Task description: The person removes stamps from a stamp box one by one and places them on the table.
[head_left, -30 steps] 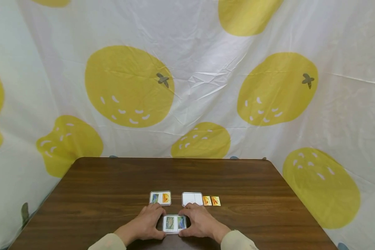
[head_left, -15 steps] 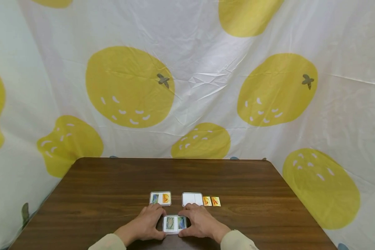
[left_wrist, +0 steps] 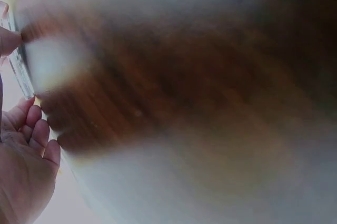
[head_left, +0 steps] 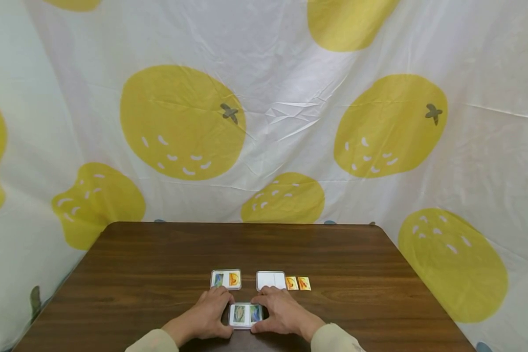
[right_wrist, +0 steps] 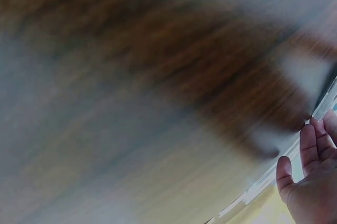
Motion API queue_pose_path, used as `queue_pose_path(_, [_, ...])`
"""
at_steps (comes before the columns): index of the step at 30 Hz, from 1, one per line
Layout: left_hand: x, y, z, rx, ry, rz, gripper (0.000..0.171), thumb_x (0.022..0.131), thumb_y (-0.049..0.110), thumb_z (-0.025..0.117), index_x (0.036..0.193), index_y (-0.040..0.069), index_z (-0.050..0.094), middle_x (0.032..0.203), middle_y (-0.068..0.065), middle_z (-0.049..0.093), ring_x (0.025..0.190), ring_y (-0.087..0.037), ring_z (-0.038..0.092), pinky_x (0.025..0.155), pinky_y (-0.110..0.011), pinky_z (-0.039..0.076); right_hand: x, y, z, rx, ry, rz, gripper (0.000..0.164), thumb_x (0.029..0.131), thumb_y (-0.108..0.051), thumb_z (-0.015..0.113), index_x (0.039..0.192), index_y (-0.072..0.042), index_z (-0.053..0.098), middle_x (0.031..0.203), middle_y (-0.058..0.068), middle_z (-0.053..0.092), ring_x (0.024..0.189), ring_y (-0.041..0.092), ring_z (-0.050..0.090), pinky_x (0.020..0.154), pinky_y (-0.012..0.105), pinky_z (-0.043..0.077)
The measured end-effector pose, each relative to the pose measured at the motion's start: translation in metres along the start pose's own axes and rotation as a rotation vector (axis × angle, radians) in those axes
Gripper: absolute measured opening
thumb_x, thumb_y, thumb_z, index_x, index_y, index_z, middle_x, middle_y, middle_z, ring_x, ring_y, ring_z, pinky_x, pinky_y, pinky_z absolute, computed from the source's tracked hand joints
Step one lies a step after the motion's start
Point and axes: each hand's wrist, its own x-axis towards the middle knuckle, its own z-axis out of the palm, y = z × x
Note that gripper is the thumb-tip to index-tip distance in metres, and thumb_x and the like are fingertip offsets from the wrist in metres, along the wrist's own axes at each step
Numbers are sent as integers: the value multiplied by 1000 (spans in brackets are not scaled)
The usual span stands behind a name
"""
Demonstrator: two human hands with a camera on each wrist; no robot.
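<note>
1. Clearly, the near case [head_left: 247, 316] is the centre of it all: a flat, clear-edged case face up on the person's side of the worktop [head_left: 167, 264], between the two hands. Whether it rests fully flat, I can't tell.

2. Left hand [head_left: 206, 314]: its grip pinches the near case at the left end, thumb at the near corner, forefinger at the far one. The case sits at the fingertips, well clear of the palm.

3. Right hand [head_left: 283, 314]: a matching grip pinches the near case's right end, thumb near, fingers far, again by the tips.

4. I'd judge that corner hold is meant to steady or square the case, or press its edges together, without covering its face. Both its pictures, a greenish one [head_left: 239, 314] on the left and a bluer one [head_left: 256, 313] on the right, show between the hands.

5. Beyond the near case and a little left lies the left case [head_left: 225, 276], with a blue-green picture and an orange one; the left hand overlaps its near edge in view.

6. Beyond the near case to the right lies the blank case [head_left: 270, 278], showing only white. Further right of the near case, two loose orange cards [head_left: 304, 283] lie by the blank case, perhaps kept handy for it.
</note>
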Motion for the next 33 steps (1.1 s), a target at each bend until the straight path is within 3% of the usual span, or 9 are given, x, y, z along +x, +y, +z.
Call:
queue_pose_path(14, [-1, -4, -1, -20, -22, 17, 48, 70, 37, 78, 106, 13, 59, 106, 6, 49, 99, -15, 44, 81, -36, 38, 0, 1, 0, 21, 0, -3, 57, 80, -56, 74, 124, -19, 68, 112, -6, 59, 103, 11, 55, 90, 37, 44])
queue_pose_path(26, [-2, -3, -2, -17, -24, 12, 48, 70, 36, 77, 107, 11, 57, 106, 6, 48, 98, -16, 43, 80, -35, 37, 1, -6, 2, -16, -30, 74, 67, 77, -61, 75, 128, -20, 65, 119, -3, 58, 109, 16, 54, 94, 42, 42])
queue_pose_path(33, [-3, -1, -2, -9, -25, 27, 48, 73, 36, 74, 109, 10, 55, 108, 4, 47, 100, -18, 44, 81, -37, 37, 0, -7, 2, -12, -14, 73, 63, 77, -59, 76, 126, -20, 66, 118, -4, 58, 108, 16, 54, 93, 42, 42])
